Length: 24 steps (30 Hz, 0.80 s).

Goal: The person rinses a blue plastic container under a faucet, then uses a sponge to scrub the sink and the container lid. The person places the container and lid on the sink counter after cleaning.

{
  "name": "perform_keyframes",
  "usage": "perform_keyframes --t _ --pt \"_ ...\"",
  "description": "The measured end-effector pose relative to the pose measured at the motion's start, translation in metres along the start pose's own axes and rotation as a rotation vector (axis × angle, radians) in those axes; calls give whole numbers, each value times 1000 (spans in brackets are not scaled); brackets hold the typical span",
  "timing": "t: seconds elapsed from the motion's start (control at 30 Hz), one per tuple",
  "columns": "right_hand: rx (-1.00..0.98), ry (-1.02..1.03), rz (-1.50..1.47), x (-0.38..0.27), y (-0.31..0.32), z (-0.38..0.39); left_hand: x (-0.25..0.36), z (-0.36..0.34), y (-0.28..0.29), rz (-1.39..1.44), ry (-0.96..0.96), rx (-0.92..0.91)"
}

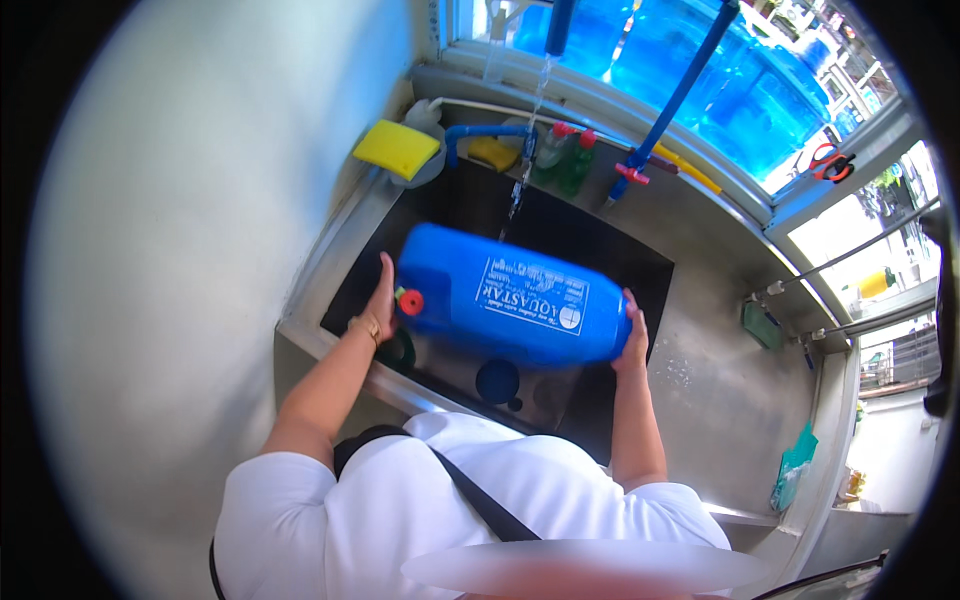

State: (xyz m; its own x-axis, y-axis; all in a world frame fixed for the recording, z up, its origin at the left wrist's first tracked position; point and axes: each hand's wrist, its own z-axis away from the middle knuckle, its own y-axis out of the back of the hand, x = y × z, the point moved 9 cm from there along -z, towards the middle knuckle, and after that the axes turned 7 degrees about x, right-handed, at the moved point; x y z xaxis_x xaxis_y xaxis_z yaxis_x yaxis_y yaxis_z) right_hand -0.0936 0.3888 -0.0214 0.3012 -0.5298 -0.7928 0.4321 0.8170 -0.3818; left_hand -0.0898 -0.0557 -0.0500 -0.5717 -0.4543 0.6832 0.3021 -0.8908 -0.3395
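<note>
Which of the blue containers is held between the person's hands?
The opaque blue jug with the red fitting, sideways between left hand and right hand; the translucent blue containers are farther back, touched by neither.

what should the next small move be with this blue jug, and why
Probably ease the blue jug slightly away from the body, toward the falling water: the left hand and right hand support its opposite ends, and the stream appears to come down by its far side.
</note>
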Motion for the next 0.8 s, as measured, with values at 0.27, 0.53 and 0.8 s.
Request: perform_keyframes --t 0.27,0.53,0.8 --pt "-328 760 399 -168 -57 98 -28 23 -24 131 108 -352" --pt "-1033 1542 1031 -207 -211 309 -38 13 -76 -10 94 -264" --pt "-351 742 329 -202 -108 163 8 -30 -13 62 -431 -174"
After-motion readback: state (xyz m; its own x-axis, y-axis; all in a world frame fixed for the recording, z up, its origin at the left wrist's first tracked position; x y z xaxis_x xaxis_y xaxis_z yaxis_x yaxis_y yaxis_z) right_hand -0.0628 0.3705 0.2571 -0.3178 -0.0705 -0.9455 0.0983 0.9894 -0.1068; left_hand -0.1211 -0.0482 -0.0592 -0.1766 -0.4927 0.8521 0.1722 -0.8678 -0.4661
